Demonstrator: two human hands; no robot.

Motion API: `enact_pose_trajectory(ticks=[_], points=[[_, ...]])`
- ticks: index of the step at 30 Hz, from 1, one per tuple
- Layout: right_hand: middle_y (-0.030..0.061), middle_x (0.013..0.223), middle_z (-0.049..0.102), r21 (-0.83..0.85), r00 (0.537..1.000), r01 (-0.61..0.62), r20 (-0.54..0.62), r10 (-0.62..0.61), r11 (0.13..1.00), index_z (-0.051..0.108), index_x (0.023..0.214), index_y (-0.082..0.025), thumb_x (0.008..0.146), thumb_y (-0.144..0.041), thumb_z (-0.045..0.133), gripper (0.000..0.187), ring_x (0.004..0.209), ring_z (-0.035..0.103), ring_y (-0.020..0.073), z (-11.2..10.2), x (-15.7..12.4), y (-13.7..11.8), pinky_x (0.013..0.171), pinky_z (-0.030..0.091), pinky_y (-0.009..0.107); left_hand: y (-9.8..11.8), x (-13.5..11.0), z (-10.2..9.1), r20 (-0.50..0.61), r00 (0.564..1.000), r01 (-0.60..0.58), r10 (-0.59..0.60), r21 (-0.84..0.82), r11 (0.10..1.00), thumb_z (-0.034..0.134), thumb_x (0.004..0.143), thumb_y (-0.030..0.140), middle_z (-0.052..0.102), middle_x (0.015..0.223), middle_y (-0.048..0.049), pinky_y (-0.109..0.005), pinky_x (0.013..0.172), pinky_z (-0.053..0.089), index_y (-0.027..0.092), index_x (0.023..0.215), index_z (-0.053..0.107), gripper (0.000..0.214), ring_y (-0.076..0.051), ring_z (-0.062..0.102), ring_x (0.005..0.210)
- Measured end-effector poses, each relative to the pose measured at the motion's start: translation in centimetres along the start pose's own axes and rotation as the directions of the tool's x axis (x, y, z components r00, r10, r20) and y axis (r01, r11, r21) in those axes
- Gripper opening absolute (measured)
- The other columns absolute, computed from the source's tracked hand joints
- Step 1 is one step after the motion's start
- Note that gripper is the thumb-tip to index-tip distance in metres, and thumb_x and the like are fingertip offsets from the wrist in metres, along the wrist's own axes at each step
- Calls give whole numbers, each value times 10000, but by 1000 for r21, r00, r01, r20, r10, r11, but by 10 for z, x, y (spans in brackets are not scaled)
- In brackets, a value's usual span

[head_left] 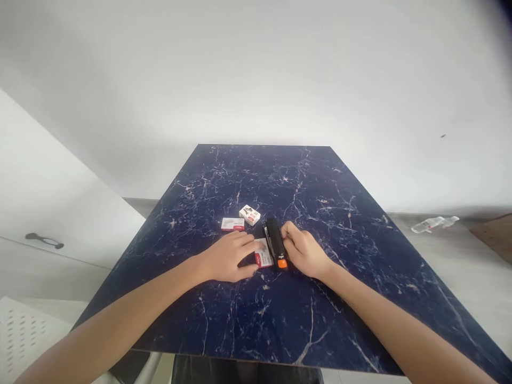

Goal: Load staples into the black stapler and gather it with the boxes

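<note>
Stapler (276,244) lies on the blue table (256,314) between the person's two hands, black along its length, with an orange part at the end nearer the person. The left hand (232,257) rests palm down, open, its thumb and fingers spread apart; the forefinger reaches over the near packet (264,258), a red and white one lying just left of the stapler. The right hand (306,252) is on the stapler's other side, its fingers curled in and its knuckles turned toward the stapler; they seem to touch it, but from this angle one cannot tell whether they have hold of anything. Beyond the left hand lies the far packet (232,224), white with a red edge, and just beside it, to the right and a little farther off, sits a small white box (249,215) with red and dark print. Past the table's right edge, a clear bottle (434,224) lies on its side near brown cardboard (496,237). To the left is a pale door with a dark handle (44,240).
</note>
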State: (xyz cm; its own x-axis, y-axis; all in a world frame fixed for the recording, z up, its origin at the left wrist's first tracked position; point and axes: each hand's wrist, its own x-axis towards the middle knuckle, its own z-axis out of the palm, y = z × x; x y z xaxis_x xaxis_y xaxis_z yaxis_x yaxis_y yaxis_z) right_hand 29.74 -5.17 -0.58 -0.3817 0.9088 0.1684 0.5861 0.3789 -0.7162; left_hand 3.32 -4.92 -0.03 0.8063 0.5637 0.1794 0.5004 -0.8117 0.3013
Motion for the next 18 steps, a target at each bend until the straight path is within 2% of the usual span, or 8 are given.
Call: enact_pose_trajectory(ticks=[2,4,6,8,11,13,16,18], points=[[-65,636,504,6,1000,-1,3,1,1000,394,894,-240,910,-143,377,100,530,471,141,0,0,-1,576,331,262,-1,1,0,-23,1000,-7,7,8,1000,572,935,411,664,1013,-85,-404,838,493,180,1253,606,395,-238,613,909],[-62,637,521,10,1000,2,20,-2,1000,395,901,-241,916,-148,376,96,533,488,145,1,-1,-2,578,334,263,-6,2,-3,-99,995,28,-25,28,999,548,952,394,658,1023,-90,-412,844,491,173,1204,624,344,-239,602,922],[-54,661,554,5,999,11,45,-11,1000,394,917,-241,919,-152,377,91,549,514,151,2,-1,-3,584,336,265,-17,3,-7,-204,973,125,-110,60,990,502,985,361,644,1128,-109,-428,889,486,172,1175,636,300,-253,588,1007],[-45,686,575,-18,998,20,57,-19,1000,390,927,-242,916,-151,380,93,566,533,157,3,-2,-3,589,335,267,-33,4,-12,-252,947,225,-199,80,971,467,1011,357,602,1262,-121,-454,951,475,181,1194,636,305,-271,560,1110],[-42,689,569,-59,998,19,60,-15,998,383,924,-242,915,-149,378,94,567,534,161,5,-2,-3,590,328,269,-54,3,-16,-173,951,272,-256,76,959,467,1017,436,581,1305,-116,-463,971,487,196,1245,627,368,-285,546,1158],[-41,689,563,-77,998,21,66,-16,997,382,926,-241,919,-150,372,92,561,528,160,4,-2,-3,588,324,270,-58,2,-16,-123,949,299,-291,53,953,476,1007,479,590,1280,-110,-441,936,518,199,1269,620,410,-275,581,1118],[-28,714,577,-114,996,36,86,-26,993,384,929,-236,922,-156,378,80,580,541,164,3,-1,-5,589,320,272,-48,3,-15,-112,930,352,-349,15,936,495,992,480,553,1346,-109,-424,894,551,215,1307,611,428,-263,638,1060],[-14,742,596,-139,994,48,100,-34,989,387,936,-232,927,-166,388,66,606,560,171,3,-1,-5,592,321,273,-37,2,-17,-71,938,339,-340,-22,940,519,979,485,471,1474,-108,-440,929,549,246,1363,584,457,-290,628,1146]])
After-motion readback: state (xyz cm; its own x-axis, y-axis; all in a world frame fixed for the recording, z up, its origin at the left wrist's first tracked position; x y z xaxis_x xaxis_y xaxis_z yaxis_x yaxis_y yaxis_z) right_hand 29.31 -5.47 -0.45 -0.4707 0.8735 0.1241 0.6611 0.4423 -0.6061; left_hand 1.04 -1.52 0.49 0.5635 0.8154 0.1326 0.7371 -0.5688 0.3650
